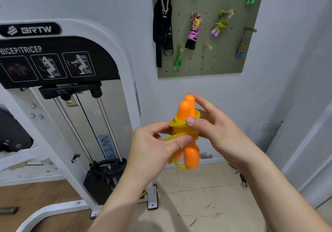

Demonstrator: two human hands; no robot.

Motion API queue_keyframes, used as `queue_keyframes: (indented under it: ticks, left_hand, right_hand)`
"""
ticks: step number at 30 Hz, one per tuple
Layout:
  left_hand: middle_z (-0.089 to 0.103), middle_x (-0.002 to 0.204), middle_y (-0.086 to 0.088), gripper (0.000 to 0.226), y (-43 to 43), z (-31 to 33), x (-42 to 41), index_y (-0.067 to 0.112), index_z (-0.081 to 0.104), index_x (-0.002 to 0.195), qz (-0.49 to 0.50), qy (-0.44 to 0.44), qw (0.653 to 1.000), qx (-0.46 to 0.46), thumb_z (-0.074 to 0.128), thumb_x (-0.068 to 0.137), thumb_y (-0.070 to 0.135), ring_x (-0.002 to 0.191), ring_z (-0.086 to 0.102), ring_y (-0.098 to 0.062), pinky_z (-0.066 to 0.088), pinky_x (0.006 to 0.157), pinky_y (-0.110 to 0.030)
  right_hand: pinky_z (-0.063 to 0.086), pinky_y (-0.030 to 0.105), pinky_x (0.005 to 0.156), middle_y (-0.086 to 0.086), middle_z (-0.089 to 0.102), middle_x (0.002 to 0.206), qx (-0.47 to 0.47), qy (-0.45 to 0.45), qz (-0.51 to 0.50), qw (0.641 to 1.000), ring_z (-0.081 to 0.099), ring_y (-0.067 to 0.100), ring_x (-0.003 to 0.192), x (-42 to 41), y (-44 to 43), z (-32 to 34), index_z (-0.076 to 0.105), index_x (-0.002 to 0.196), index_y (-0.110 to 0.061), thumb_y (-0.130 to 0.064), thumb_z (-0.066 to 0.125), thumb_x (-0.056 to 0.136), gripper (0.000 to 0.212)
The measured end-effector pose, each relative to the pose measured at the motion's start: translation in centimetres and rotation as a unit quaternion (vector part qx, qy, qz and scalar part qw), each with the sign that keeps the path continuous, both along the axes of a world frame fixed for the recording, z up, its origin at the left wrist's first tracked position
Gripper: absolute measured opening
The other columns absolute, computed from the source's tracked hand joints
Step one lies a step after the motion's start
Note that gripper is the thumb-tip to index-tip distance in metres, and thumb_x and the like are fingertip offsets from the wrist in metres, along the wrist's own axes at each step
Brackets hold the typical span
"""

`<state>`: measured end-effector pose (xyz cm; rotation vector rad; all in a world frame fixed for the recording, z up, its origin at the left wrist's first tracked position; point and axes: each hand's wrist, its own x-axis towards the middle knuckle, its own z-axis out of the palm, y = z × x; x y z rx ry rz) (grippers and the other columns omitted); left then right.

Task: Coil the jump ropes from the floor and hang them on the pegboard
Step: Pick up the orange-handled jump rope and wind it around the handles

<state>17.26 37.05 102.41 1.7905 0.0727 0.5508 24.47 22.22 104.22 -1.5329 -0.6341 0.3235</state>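
Note:
A jump rope (186,133) with orange handles and a yellow cord wound around them is held upright in front of me. My left hand (154,147) grips the bundle's lower half, thumb pressing the cord. My right hand (215,125) pinches the upper wraps, thumb on the yellow coils and fingers behind the handle tops. The green pegboard (206,61) hangs on the wall above, with several coiled ropes on its pegs. A bare wooden peg (208,46) sticks out near its lower middle.
A white biceps/triceps cable machine (75,106) with a weight stack stands at the left, its base foot (152,197) on the tiled floor. A black strap (162,28) hangs at the pegboard's left edge. Debris lies on the floor (206,210) by the wall.

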Motion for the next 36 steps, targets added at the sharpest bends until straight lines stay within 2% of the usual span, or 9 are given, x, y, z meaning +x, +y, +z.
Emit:
queue_keyframes:
  ticks: [3, 6, 9, 14, 18, 24, 28, 33, 36]
  left_hand:
    - [0.061, 0.07, 0.01, 0.03, -0.3, -1.1, 0.4, 0.029, 0.07, 0.078, 0.171, -0.039, 0.964, 0.201, 0.08, 0.059, 0.05, 0.054, 0.044, -0.006, 0.039, 0.052, -0.022]
    - [0.051, 0.068, 0.007, 0.019, -2.3, -1.9, 0.3, 0.026, 0.048, 0.078, 0.18, -0.069, 0.931, 0.311, 0.057, 0.073, 0.042, 0.053, 0.05, -0.019, 0.041, 0.044, -0.032]
    - [0.051, 0.068, 0.007, 0.015, -3.1, -2.7, 0.4, 0.023, 0.047, 0.075, 0.153, -0.049, 0.929, 0.334, 0.06, 0.069, 0.023, 0.054, 0.051, -0.023, 0.044, 0.045, -0.036]
    - [0.069, 0.084, 0.013, 0.019, -2.2, -1.4, 0.0, 0.028, 0.073, 0.092, -0.013, 0.063, 0.96, 0.271, 0.076, 0.074, 0.028, 0.065, 0.055, -0.002, 0.045, 0.068, -0.018]
    - [0.069, 0.068, 0.01, 0.003, -0.8, 0.6, 0.3, 0.031, 0.074, 0.082, -0.093, 0.109, 0.963, 0.228, 0.075, 0.08, 0.029, 0.058, 0.059, -0.007, 0.049, 0.064, -0.027]
    - [0.067, 0.059, -0.006, 0.009, -0.3, 1.4, 0.4, 0.009, 0.074, 0.075, -0.127, 0.109, 0.986, 0.013, 0.08, 0.07, 0.014, 0.045, 0.05, -0.004, 0.041, 0.049, -0.017]
    - [0.073, 0.067, 0.007, 0.023, -0.9, 1.0, 0.5, -0.001, 0.068, 0.068, -0.07, 0.061, 0.995, -0.021, 0.085, 0.06, 0.011, 0.078, 0.069, 0.005, 0.049, 0.062, -0.01]
    - [0.075, 0.08, 0.008, 0.041, -0.6, 0.6, 0.5, 0.015, 0.076, 0.09, -0.087, 0.075, 0.993, -0.009, 0.079, 0.056, 0.037, 0.075, 0.07, -0.002, 0.053, 0.07, -0.019]
    - [0.071, 0.069, 0.007, 0.04, -1.0, 0.4, 0.1, 0.003, 0.072, 0.101, -0.192, 0.086, 0.975, -0.067, 0.071, 0.066, 0.024, 0.047, 0.055, 0.004, 0.04, 0.05, -0.007]
  right_hand:
    - [0.052, 0.025, 0.091, -0.005, 0.065, 0.118, 0.061, 0.023, -0.096, 0.993, 0.065, -0.001, 0.101, -1.7, 0.9, -0.9, 0.042, 0.137, -0.035, -0.044, 0.069, 0.073, 0.07]
    - [0.051, 0.023, 0.075, -0.014, 0.067, 0.088, 0.082, -0.003, -0.183, 0.98, 0.065, 0.002, 0.08, -3.1, 3.1, -2.9, 0.051, 0.111, -0.041, -0.045, 0.073, 0.07, 0.047]
    - [0.051, 0.031, 0.067, -0.014, 0.059, 0.07, 0.095, -0.024, -0.286, 0.953, 0.057, 0.006, 0.065, -2.4, 4.2, -4.3, 0.054, 0.097, -0.029, -0.037, 0.074, 0.078, 0.029]
    - [0.055, 0.053, 0.066, 0.006, 0.061, 0.067, 0.101, -0.001, -0.244, 0.965, 0.058, 0.02, 0.063, -0.3, 2.6, -4.5, 0.062, 0.088, -0.019, -0.022, 0.064, 0.087, 0.004]
    - [0.052, 0.029, 0.058, 0.011, 0.064, 0.071, 0.099, 0.021, -0.083, 0.991, 0.061, 0.018, 0.063, 0.5, 0.9, -3.9, 0.062, 0.091, -0.011, -0.021, 0.059, 0.082, 0.014]
    - [0.052, 0.029, 0.054, 0.016, 0.066, 0.078, 0.13, 0.073, 0.057, 0.987, 0.061, 0.022, 0.06, 1.2, -0.2, -2.3, 0.061, 0.092, -0.007, -0.019, 0.053, 0.084, 0.016]
    - [0.053, 0.027, 0.056, 0.015, 0.072, 0.082, 0.143, 0.099, 0.066, 0.983, 0.067, 0.021, 0.066, 1.2, -0.4, -2.0, 0.062, 0.092, -0.007, -0.02, 0.051, 0.083, 0.019]
    - [0.053, 0.049, 0.089, 0.021, 0.072, 0.099, 0.194, 0.121, 0.095, 0.969, 0.067, 0.038, 0.098, 1.5, -0.5, -2.3, 0.073, 0.096, -0.011, -0.026, 0.065, 0.081, 0.023]
    - [0.045, 0.056, 0.098, 0.019, 0.068, 0.114, 0.216, 0.135, 0.185, 0.949, 0.063, 0.04, 0.108, 1.5, -0.7, -2.7, 0.067, 0.119, -0.014, -0.042, 0.075, 0.076, 0.053]
